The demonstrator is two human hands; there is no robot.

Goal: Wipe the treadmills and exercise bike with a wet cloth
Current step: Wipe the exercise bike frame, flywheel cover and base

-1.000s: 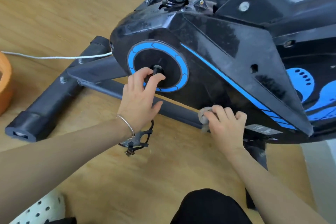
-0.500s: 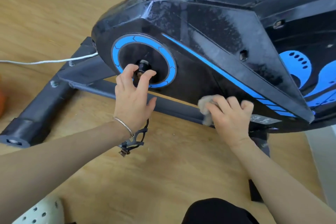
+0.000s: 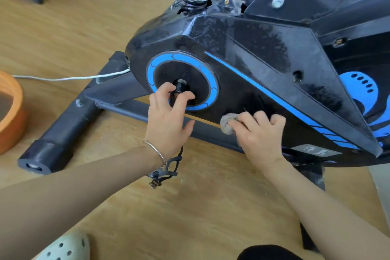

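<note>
A: What does each grip have?

B: The right hand (image 3: 258, 133) is bunched around the cloth (image 3: 227, 123), pressing it to the lower edge of the bike (image 3: 253, 65) cover. The left hand (image 3: 166, 120) curls its fingers on the crank (image 3: 179, 91) stub at the blue ring (image 3: 207, 82).

A: How does the cloth handle?

B: Soft and limp, I judge, so keep it wadded in the palm. The cover looks hard and glossy, likely slick when wet.

A: And the bike?

B: Heavy and stiff; it stands on the floor (image 3: 190, 207). Bracing at the crank seems sensible. A basin (image 3: 14, 112) sits far left.
</note>
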